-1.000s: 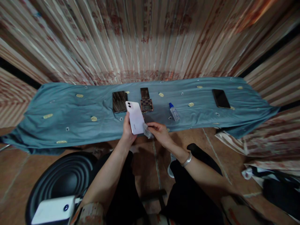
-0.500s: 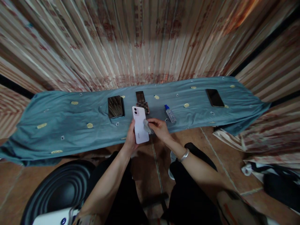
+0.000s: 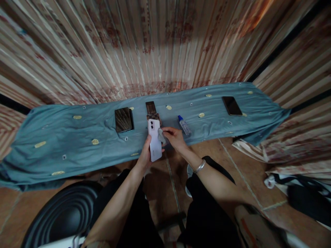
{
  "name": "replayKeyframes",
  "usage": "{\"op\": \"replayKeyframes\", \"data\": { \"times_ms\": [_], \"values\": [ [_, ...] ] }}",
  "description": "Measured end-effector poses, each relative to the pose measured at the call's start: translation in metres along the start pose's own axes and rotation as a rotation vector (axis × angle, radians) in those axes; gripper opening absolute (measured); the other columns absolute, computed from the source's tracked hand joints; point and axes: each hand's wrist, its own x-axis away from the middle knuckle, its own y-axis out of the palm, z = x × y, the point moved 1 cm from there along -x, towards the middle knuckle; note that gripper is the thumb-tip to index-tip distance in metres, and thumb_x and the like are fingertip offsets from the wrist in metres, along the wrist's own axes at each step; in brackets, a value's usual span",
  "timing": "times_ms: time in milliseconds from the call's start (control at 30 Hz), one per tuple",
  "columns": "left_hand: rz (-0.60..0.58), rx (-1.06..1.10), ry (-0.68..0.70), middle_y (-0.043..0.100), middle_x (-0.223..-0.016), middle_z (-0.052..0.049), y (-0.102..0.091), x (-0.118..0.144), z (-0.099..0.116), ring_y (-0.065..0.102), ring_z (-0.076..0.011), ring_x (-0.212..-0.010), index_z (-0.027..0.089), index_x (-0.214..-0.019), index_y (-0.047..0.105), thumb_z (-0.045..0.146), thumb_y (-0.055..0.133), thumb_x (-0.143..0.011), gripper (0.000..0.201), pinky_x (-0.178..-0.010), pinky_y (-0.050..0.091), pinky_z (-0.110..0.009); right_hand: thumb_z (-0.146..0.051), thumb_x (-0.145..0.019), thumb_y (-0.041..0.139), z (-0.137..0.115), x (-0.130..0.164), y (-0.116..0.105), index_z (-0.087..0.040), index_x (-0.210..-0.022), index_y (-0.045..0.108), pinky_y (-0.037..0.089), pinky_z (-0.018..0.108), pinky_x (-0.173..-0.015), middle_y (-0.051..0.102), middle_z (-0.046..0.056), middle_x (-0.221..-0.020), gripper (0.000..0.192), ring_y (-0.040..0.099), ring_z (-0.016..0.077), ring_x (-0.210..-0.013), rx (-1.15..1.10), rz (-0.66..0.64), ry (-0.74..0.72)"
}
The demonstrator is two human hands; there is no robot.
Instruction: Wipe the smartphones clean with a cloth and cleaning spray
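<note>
My left hand (image 3: 146, 154) is wrapped round a pale lilac smartphone (image 3: 155, 142), its back with two camera lenses turned up toward me. Between the fingers of my right hand (image 3: 176, 137) is a small grey cloth (image 3: 161, 136), which touches the phone's right edge. Just beyond the phone lies an open compact case, its dark lid (image 3: 150, 107) folded back and its checkered part (image 3: 153, 116) partly hidden by the phone. A clear bottle with a blue cap (image 3: 184, 125) lies to the right of my right hand.
A blue-green cloth (image 3: 77, 137) with yellow prints covers the long narrow table. On it lie a dark tablet-like device (image 3: 123, 120) at left and a black phone (image 3: 232, 105) at right. Curtains (image 3: 160, 44) hang behind. A black round ridged object (image 3: 64, 213) stands on the floor at lower left.
The phone is turned slightly more edge-on, and the fingertips of my left hand now show at its right side. The cloth stays at that edge. The whole view has shifted slightly.
</note>
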Motion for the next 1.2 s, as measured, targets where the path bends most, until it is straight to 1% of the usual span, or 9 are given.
{"op": "replayKeyframes", "data": {
  "times_ms": [100, 200, 367, 467, 567, 833, 1000, 1100, 1200],
  "values": [
    [-0.053, -0.017, 0.017, 0.075, -0.105, -0.010, 0.000, 0.000, -0.002, 0.074, -0.0247, -0.088, 0.020, -0.114, 0.068, 0.046, 0.054, -0.090, 0.038, -0.066, 0.059, -0.030, -0.028, -0.065, 0.066, -0.002, -0.005, -0.003, -0.020, -0.076, 0.073, 0.050, 0.026, -0.068, 0.072, -0.002, -0.073, 0.015, 0.063, 0.0138, -0.068, -0.048, 0.019, 0.024],
    [-0.081, -0.063, -0.004, 0.075, -0.103, -0.013, -0.001, -0.001, -0.005, 0.074, -0.0255, -0.083, 0.016, -0.115, 0.067, 0.049, 0.054, -0.089, 0.044, -0.058, 0.056, -0.028, -0.029, -0.064, 0.066, -0.006, -0.010, -0.007, -0.020, -0.076, 0.072, 0.050, 0.026, -0.068, 0.072, -0.002, -0.073, 0.016, 0.063, 0.0141, -0.068, -0.061, 0.043, 0.056],
    [-0.146, -0.163, -0.012, 0.075, -0.094, -0.013, -0.004, -0.002, -0.008, 0.073, -0.0209, -0.070, 0.010, -0.117, 0.064, 0.050, 0.047, -0.093, 0.050, -0.056, 0.055, -0.027, -0.027, -0.062, 0.066, -0.013, -0.016, -0.013, -0.019, -0.074, 0.072, 0.051, 0.025, -0.068, 0.072, -0.002, -0.071, 0.016, 0.063, 0.0135, -0.067, -0.066, 0.100, 0.060],
    [-0.169, -0.196, -0.002, 0.075, -0.092, -0.012, -0.005, -0.004, -0.010, 0.071, -0.0194, -0.066, 0.009, -0.113, 0.065, 0.052, 0.048, -0.092, 0.051, -0.058, 0.056, -0.028, -0.025, -0.064, 0.064, -0.015, -0.017, -0.016, -0.019, -0.075, 0.072, 0.051, 0.025, -0.066, 0.071, -0.003, -0.070, 0.015, 0.063, 0.0132, -0.065, -0.049, 0.104, 0.046],
    [-0.181, -0.226, 0.005, 0.075, -0.090, -0.012, -0.006, -0.006, -0.013, 0.070, -0.0182, -0.065, 0.009, -0.107, 0.067, 0.056, 0.052, -0.088, 0.053, -0.057, 0.055, -0.027, -0.023, -0.067, 0.060, -0.017, -0.018, -0.018, -0.020, -0.077, 0.073, 0.053, 0.027, -0.068, 0.072, -0.003, -0.072, 0.016, 0.065, 0.0142, -0.067, 0.042, 0.101, -0.035],
    [-0.164, -0.344, 0.061, 0.075, -0.089, -0.014, -0.009, -0.009, -0.017, 0.067, -0.0166, -0.063, 0.008, -0.099, 0.070, 0.059, 0.058, -0.082, 0.056, -0.059, 0.053, -0.027, -0.023, -0.076, 0.053, -0.021, -0.016, -0.020, -0.022, -0.084, 0.075, 0.055, 0.038, -0.087, 0.076, -0.001, -0.081, 0.024, 0.070, 0.0180, -0.078, 0.329, 0.106, -0.194],
    [-0.173, -0.370, 0.097, 0.074, -0.079, -0.011, -0.008, -0.008, -0.017, 0.065, -0.0167, -0.061, 0.009, -0.092, 0.070, 0.063, 0.062, -0.076, 0.057, -0.056, 0.051, -0.027, -0.021, -0.077, 0.052, -0.024, -0.012, -0.020, -0.023, -0.085, 0.076, 0.054, 0.042, -0.094, 0.078, 0.000, -0.093, 0.025, 0.072, 0.0195, -0.089, 0.370, 0.098, -0.286],
    [-0.166, -0.378, 0.087, 0.074, -0.082, -0.012, -0.008, -0.007, -0.018, 0.066, -0.0175, -0.063, 0.010, -0.093, 0.070, 0.063, 0.063, -0.076, 0.057, -0.057, 0.051, -0.027, -0.020, -0.079, 0.053, -0.027, -0.009, -0.020, -0.023, -0.085, 0.076, 0.054, 0.039, -0.095, 0.077, 0.001, -0.099, 0.024, 0.071, 0.0187, -0.095, 0.381, 0.072, -0.344],
    [-0.162, -0.405, 0.053, 0.072, -0.073, -0.010, -0.009, -0.007, -0.019, 0.065, -0.0169, -0.060, 0.009, -0.091, 0.071, 0.064, 0.060, -0.078, 0.057, -0.057, 0.050, -0.027, -0.019, -0.082, 0.053, -0.031, -0.007, -0.018, -0.023, -0.087, 0.075, 0.053, 0.037, -0.097, 0.077, 0.001, -0.105, 0.023, 0.070, 0.0183, -0.101, 0.382, 0.034, -0.381]
  ]
}}
